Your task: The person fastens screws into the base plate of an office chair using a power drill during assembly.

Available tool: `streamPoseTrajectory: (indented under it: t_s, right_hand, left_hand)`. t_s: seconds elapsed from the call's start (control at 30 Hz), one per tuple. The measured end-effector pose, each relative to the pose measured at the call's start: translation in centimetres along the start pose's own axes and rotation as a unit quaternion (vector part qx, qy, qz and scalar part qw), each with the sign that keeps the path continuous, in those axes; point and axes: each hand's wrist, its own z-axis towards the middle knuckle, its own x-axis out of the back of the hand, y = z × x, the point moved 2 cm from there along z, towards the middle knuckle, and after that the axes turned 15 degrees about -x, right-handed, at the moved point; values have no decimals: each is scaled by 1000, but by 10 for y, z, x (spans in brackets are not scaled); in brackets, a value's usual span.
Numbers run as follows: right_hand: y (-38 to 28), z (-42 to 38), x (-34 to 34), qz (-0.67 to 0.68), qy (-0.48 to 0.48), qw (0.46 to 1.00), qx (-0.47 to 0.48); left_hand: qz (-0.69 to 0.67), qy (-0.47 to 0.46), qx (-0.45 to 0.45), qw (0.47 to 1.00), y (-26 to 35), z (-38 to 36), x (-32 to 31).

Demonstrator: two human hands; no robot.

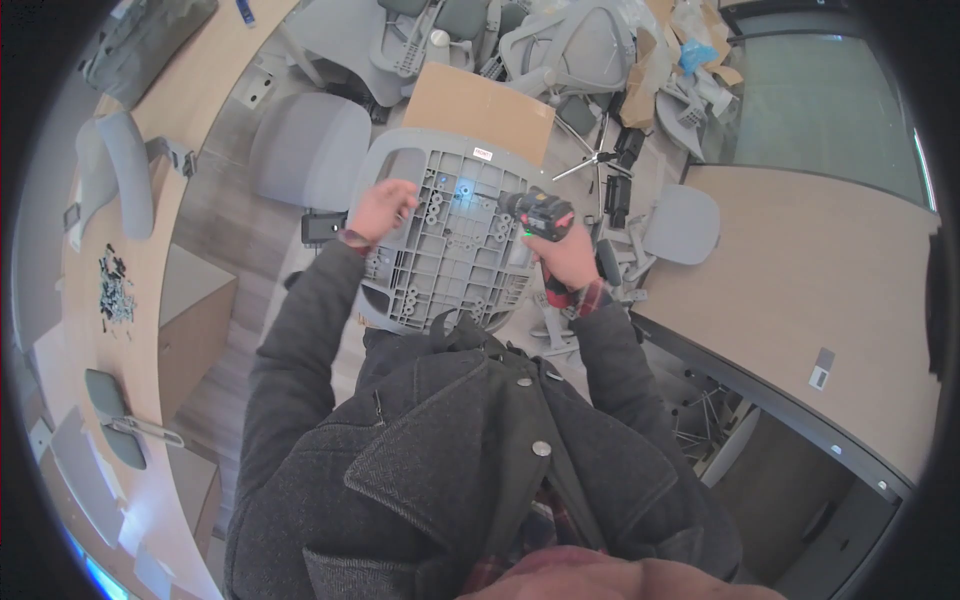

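Note:
In front of me is a grey ribbed plastic chair seat pan (400, 140), its grid of ribs facing up and a small white label on its far edge. My right hand (568, 258) grips a black and red cordless drill (542, 214) over the pan's right side. The drill points left, and its light makes a bright spot on the ribs. Over the pan's left edge, my left hand (383, 210) has its fingers curled together. Whatever is between those fingers, if anything, is too small or blurred to make out.
A cardboard sheet (480, 105) lies beyond the pan. Grey chair parts (575, 45) pile up behind it, with a chrome chair base (597, 157) at right. Loose screws (115, 290) are heaped on the left desk (160, 110). Another desk (800, 270) stands at right.

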Motion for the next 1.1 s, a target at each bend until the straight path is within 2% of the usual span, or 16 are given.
streamPoseTrajectory:
  t_s: [0.07, 0.2, 0.27, 0.4, 0.5, 0.6, 0.63, 0.67, 0.77, 0.8, 0.87, 0.9, 1.0, 1.07, 1.1]
  right_hand:
    - [-4, 2, -10, -56, 17, 998, 31]
    - [-8, 5, -22, -104, 12, 993, 61]
    - [-7, 11, -26, -120, 12, 990, 76]
    - [-7, 17, -31, -122, 26, 989, 82]
    - [-9, 27, -35, -176, 27, 979, 98]
    - [-34, 16, -41, -320, 20, 939, 125]
    - [-45, 15, -44, -352, 21, 924, 145]
    - [-58, 16, -43, -385, 30, 908, 164]
    - [-84, 9, -40, -412, 29, 899, 142]
    - [-85, 9, -42, -415, 26, 899, 134]
    - [-80, 12, -40, -387, 31, 911, 141]
    - [-81, 13, -40, -380, 36, 913, 145]
    - [-79, 7, -37, -378, 24, 915, 140]
    - [-75, 8, -38, -373, 27, 916, 146]
    - [-75, 7, -38, -371, 29, 916, 150]
  left_hand:
    - [144, -20, -66, 987, -19, 2, -29]
    - [296, -21, -83, 951, -17, 10, -69]
    - [374, -53, -131, 917, -17, 19, -80]
    - [463, -123, -137, 867, -14, 33, -89]
    - [507, -156, -158, 833, -14, 41, -94]
    - [554, -181, -178, 793, -12, 50, -105]
    - [562, -79, 17, 823, 3, 62, -113]
    - [538, 32, 202, 818, 20, 75, -123]
    - [401, 155, 469, 771, 14, 90, -124]
    - [369, 171, 511, 757, -7, 85, -117]
    - [446, 20, 304, 842, -58, 85, -101]
    - [461, -16, 245, 853, -71, 85, -95]
    - [491, -64, 132, 859, -71, 78, -94]
    - [508, -86, -123, 848, -61, 65, -92]
    - [508, -89, -188, 836, -57, 60, -91]
